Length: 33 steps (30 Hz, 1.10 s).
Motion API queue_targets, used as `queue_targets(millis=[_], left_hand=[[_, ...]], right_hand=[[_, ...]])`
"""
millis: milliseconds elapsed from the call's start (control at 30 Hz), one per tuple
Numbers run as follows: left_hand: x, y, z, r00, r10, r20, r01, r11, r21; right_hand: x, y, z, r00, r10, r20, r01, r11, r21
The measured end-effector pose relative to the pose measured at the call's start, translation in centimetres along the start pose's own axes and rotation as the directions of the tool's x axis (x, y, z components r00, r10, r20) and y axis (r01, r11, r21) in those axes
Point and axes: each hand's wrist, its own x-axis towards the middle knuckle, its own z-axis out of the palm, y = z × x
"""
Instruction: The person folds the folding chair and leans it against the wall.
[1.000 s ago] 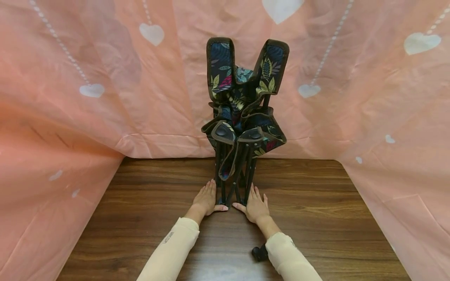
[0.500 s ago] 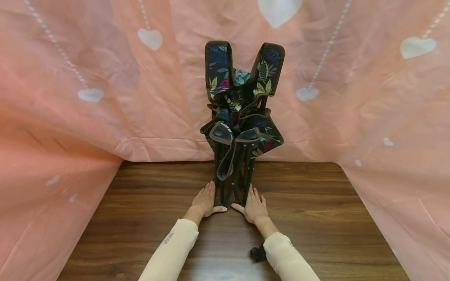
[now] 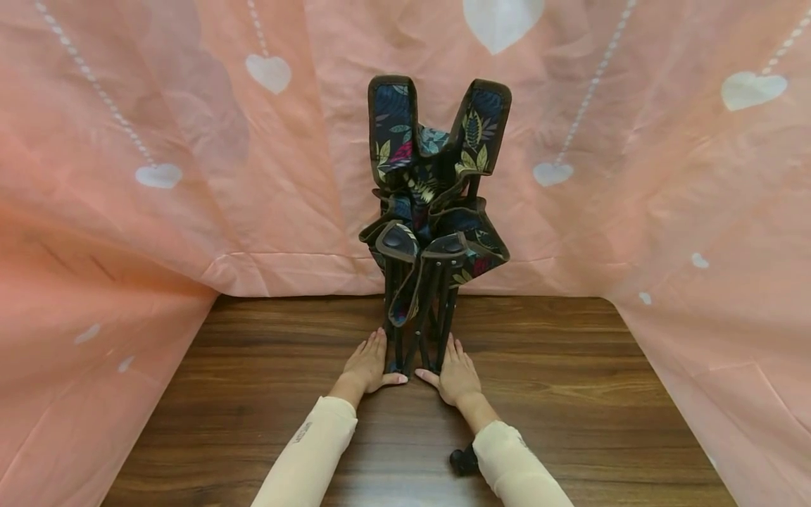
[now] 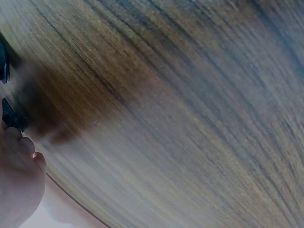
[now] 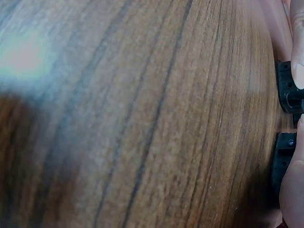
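Note:
A folding camp chair (image 3: 423, 186) in dark fabric with a leaf-and-flower print stands upright, folded narrow, on the wooden table. Its thin black legs (image 3: 418, 334) cross above the feet. Against the left side of the feet my left hand (image 3: 367, 362) lies with straight fingers, its thumb pointing inward in front of them. My right hand (image 3: 460, 377) mirrors it on the right side. Close up, the right wrist view has black plastic feet (image 5: 284, 154) with fingers touching them. The left wrist view catches only part of a hand (image 4: 21, 185) and dark feet at its edge.
Pink cloth (image 3: 304, 176) with white hearts hangs behind and on both sides of the wooden tabletop (image 3: 557, 380). The chair's upper part stands close in front of the back cloth. A black rounded object (image 3: 464, 461) sits beside the right sleeve.
The head view has shifted slightly, so the scene sits a little lower. Both hands and the chair keep the same positions relative to each other.

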Motion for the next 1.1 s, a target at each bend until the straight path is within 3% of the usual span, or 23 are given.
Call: queue_targets(millis=[667,1100], left_hand=[[-0.36,0.19,-0.64,1.000,-0.019,-0.006,0.018,0.998,-0.061],[-0.47,0.47,-0.30,1.000,-0.016,-0.011,0.014,0.992,-0.126]], right_hand=[[-0.12,-0.17,-0.18,1.000,-0.006,-0.004,0.006,1.000,0.004],[-0.07,0.05,-0.18,1.000,0.010,0.019,-0.010,1.000,-0.013]])
